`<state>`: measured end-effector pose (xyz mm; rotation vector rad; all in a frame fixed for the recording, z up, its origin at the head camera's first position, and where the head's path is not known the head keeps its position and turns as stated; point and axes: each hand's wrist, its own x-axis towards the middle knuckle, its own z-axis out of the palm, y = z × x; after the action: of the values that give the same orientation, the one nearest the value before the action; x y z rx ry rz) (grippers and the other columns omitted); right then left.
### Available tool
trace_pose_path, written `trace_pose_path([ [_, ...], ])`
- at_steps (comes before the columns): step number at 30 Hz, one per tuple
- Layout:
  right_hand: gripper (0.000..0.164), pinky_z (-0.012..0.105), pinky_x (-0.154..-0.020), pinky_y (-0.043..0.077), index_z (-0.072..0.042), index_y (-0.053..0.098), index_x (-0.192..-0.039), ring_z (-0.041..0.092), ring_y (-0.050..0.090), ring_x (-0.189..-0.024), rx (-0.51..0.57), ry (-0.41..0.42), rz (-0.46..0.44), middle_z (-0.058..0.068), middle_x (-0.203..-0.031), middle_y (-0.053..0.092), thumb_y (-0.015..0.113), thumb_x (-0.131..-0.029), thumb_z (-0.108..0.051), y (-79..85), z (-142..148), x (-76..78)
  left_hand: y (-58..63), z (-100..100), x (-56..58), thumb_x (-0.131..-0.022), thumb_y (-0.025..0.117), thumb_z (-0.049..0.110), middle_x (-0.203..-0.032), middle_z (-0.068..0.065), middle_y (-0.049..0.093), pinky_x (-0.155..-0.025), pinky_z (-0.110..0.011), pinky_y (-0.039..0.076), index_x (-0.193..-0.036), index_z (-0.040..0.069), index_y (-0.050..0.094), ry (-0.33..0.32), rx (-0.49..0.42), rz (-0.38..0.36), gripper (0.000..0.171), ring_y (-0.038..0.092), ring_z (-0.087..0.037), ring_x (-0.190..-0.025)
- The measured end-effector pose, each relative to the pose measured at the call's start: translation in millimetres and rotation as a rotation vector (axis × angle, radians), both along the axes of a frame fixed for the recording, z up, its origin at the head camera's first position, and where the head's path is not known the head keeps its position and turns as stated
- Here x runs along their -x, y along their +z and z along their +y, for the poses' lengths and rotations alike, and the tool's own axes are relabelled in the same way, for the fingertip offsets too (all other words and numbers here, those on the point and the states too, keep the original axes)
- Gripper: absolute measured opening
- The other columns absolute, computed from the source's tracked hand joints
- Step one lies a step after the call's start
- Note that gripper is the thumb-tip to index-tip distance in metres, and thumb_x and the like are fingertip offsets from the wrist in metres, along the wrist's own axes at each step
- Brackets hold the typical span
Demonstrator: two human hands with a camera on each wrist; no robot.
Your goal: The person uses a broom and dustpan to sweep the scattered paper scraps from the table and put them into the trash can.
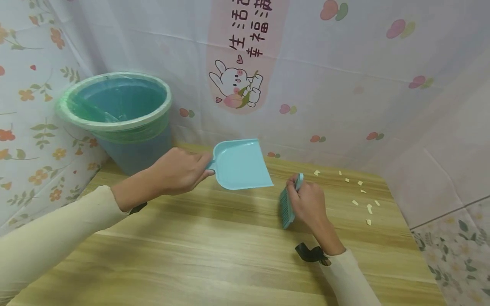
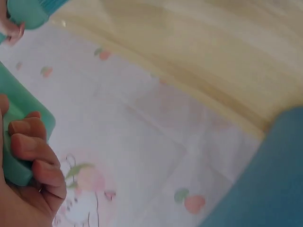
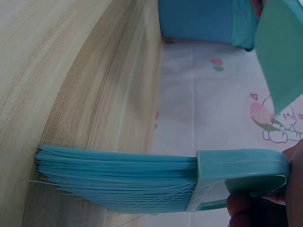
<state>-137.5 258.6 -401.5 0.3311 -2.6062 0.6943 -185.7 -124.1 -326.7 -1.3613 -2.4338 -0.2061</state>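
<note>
In the head view my left hand (image 1: 181,170) grips the handle of a light blue dustpan (image 1: 242,165), which is held above the table with its wide edge toward the right. The left wrist view shows those fingers (image 2: 35,146) curled round the handle. My right hand (image 1: 309,199) holds a small blue-green hand brush (image 1: 287,208), bristles downward. Seen from the right wrist, the bristles (image 3: 113,179) reach the wooden surface. Several small pale scraps (image 1: 369,208) lie scattered on the table to the right of the brush.
A blue bin (image 1: 138,144) with a green liner over its rim stands at the table's back left. The wooden table (image 1: 214,255) meets a printed cloth wall (image 1: 344,106) behind, with more patterned cloth at both sides.
</note>
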Motion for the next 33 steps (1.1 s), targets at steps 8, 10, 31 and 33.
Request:
trace_pose_path([
  [8, 0.033, 0.037, -0.050, 0.035, -0.009, 0.062, -0.081, 0.017, 0.040, -0.049, 0.003, -0.005, -0.001, -0.005, -0.055, 0.041, 0.048, -0.109, -0.017, 0.0, 0, -0.4, -29.7, 24, -0.3, -0.109, 0.069, 0.026, -0.076, 0.003, 0.046, -0.055, -0.032, 0.035, -0.108, 0.004, 0.055, -0.011, 0.062, -0.138, 0.027, 0.043, -0.017, -0.061],
  [10, 0.032, 0.037, -0.049, 0.035, -0.008, 0.063, -0.081, 0.016, 0.040, -0.049, 0.005, -0.004, -0.001, -0.005, -0.055, 0.041, 0.049, -0.109, -0.016, 0.0, 0, -0.4, -36.9, 28, -0.6, -0.110, 0.068, 0.029, -0.078, 0.004, 0.046, -0.057, -0.032, 0.036, -0.109, 0.006, 0.054, -0.007, 0.095, -0.153, 0.027, 0.044, -0.017, -0.064],
  [31, 0.034, 0.037, -0.051, 0.034, -0.008, 0.061, -0.082, 0.017, 0.039, -0.049, -0.014, -0.010, -0.019, -0.006, -0.055, 0.036, 0.048, -0.111, -0.020, -0.6, -1, -1.8, -93.4, 57, 5.7, -0.117, 0.053, 0.030, -0.110, -0.014, 0.071, -0.089, -0.051, 0.058, -0.122, 0.001, 0.057, 0.007, 0.233, -0.436, 0.029, 0.073, -0.036, -0.103],
  [33, 0.034, 0.037, -0.051, 0.034, -0.009, 0.060, -0.082, 0.017, 0.038, -0.049, -0.016, -0.007, -0.017, -0.006, -0.055, 0.036, 0.048, -0.111, -0.020, -0.9, -1, -1.8, -95.9, 57, 5.7, -0.117, 0.054, 0.029, -0.108, -0.014, 0.071, -0.087, -0.051, 0.058, -0.120, 0.001, 0.057, 0.000, 0.234, -0.437, 0.028, 0.074, -0.035, -0.101],
])
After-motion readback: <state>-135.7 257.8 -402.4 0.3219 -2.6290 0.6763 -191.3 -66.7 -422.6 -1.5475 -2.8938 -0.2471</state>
